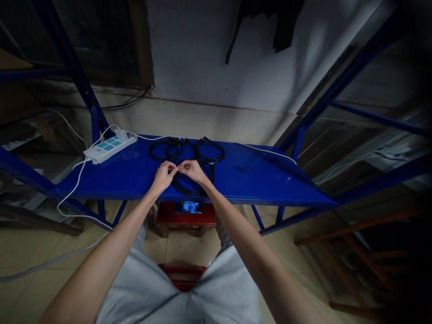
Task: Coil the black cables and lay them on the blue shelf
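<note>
Head view: the left hand (164, 175) and the right hand (192, 170) are being held tip to tip in narrow pinches; what is being gripped, if anything, cannot be told. Bodyward of the pinch, one round black cable coil (187, 192) is being partly covered by the nearer right hand's wrist. Beyond, at least two further coils (174, 143) and, leftward, one white power strip (111, 148) are being supported by one blue shelf (259, 186).

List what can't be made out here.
In the head view:
What the left hand and right hand pinch, if anything: hidden between them, too small.
Near cable coil: partly covered by the right hand.
Lit screen: content pixelated.
Black thing above: cut by top edge.
</note>
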Tool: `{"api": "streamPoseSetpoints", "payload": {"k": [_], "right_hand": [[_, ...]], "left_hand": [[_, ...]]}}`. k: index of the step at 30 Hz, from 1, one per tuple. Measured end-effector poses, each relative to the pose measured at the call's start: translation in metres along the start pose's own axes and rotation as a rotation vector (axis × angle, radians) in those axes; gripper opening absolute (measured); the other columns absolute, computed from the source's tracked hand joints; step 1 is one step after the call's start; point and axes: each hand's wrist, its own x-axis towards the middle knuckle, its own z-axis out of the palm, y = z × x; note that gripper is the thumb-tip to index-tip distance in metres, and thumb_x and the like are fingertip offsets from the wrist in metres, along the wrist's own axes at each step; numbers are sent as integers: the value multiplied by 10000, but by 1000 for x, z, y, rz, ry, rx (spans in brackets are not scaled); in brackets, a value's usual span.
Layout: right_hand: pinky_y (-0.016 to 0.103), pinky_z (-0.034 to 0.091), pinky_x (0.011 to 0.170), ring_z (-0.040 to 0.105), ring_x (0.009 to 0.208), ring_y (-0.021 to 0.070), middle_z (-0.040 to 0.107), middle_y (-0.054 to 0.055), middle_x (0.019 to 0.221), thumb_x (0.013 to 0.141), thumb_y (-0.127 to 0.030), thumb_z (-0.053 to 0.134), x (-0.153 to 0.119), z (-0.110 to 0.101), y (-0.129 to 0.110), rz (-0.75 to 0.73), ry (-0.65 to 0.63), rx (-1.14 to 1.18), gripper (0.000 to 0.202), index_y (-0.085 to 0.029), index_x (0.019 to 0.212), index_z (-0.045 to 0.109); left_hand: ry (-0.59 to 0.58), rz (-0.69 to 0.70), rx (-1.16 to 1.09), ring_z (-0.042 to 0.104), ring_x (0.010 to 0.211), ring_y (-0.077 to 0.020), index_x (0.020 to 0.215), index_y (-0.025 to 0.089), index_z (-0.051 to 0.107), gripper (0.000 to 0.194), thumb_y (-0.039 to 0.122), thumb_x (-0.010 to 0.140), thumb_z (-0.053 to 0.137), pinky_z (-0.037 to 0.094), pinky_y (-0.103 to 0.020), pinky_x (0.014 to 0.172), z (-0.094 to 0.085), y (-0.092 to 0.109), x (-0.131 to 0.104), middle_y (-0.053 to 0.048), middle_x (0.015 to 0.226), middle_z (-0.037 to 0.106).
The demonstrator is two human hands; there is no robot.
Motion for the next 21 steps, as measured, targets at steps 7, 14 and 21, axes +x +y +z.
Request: {"api": "streamPoseSetpoints", "payload": {"k": [7,14,21], "right_hand": [[258,431,638,543,641,133,624,-8,668,695,-339,745,1,0,0,18,-32,-11,218,-154,791,679],[252,391,646,504,675,133,591,-12,714,753,-380,722,0,0,-4,-16,-43,-46,242,-163,833,650],[250,381,653,497,686,133,590,-12,730,762,-383,714,0,-1,-3,-22,-54,-61,247,-165,856,645]], "left_hand": [[-11,18,20,614,881,-214,850,199,623,164,314,944,553,470,-346,854,-1,3,-1,-52,899,665],[-19,-5,-101,637,898,-201,947,186,648,114,260,890,581,493,-337,868,-1,1,1,-57,965,700],[-48,-38,-1,636,935,-221,955,208,637,117,273,921,545,484,-366,912,0,-1,1,-59,990,698]]}}
